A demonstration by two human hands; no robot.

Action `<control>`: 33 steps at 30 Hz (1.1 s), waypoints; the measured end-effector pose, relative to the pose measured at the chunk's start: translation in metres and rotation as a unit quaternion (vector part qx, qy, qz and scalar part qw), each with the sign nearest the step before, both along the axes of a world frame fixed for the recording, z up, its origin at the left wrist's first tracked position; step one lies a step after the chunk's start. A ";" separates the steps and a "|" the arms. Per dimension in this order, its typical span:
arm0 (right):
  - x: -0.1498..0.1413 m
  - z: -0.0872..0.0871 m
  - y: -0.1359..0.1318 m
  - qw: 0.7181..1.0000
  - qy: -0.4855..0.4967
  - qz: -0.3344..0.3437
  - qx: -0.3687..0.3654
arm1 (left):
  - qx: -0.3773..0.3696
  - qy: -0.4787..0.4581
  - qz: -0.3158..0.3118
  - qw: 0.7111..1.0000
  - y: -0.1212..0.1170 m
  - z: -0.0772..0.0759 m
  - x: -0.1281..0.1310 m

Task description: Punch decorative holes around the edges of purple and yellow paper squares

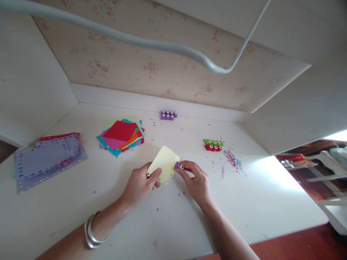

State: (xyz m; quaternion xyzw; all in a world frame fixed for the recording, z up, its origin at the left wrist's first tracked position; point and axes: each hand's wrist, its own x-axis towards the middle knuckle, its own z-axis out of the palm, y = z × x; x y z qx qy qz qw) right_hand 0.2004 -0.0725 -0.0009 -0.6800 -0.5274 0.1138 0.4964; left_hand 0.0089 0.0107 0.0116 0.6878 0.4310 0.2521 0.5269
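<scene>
Pale yellow card (164, 161) is pinched in my left hand (141, 183), thumb on top and fingers underneath. Small punched holes run along the card's lower edge and part of its right edge. My right hand (196, 180) is closed around a small purple craft punch (178, 165), thumb and fingers pressing its sides. The punch sits at the card's right edge; whether the paper lies inside its slot I cannot tell. Silver bangles (91, 231) circle my left wrist.
A stack of coloured paper (120, 131) lies back left, with punched lilac sheets (43, 159) further left. Purple punches (168, 115) stand near the wall, green and red punches (214, 145) to the right. Paper confetti (233, 161) is heaped beside them. A white cable (162, 46) hangs overhead.
</scene>
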 end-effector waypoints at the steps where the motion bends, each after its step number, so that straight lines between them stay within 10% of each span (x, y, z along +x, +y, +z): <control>1: 0.000 0.000 0.000 1.000 -0.001 -0.004 -0.005 | 0.000 0.000 -0.007 1.000 0.000 0.000 0.000; 7: 0.002 -0.001 0.001 0.999 -0.023 0.021 -0.044 | 0.039 0.018 -0.022 0.999 -0.005 -0.005 0.002; 15: 0.007 -0.001 0.000 0.990 -0.075 0.097 -0.076 | 0.416 0.126 -0.052 0.899 -0.002 -0.006 -0.008; 21: 0.009 0.005 -0.002 0.985 -0.091 0.131 -0.065 | 0.403 0.140 -0.180 0.886 0.005 -0.012 -0.011; 33: 0.013 0.003 0.006 0.984 0.081 0.074 -0.138 | 0.396 0.165 -0.152 0.890 -0.004 -0.013 -0.007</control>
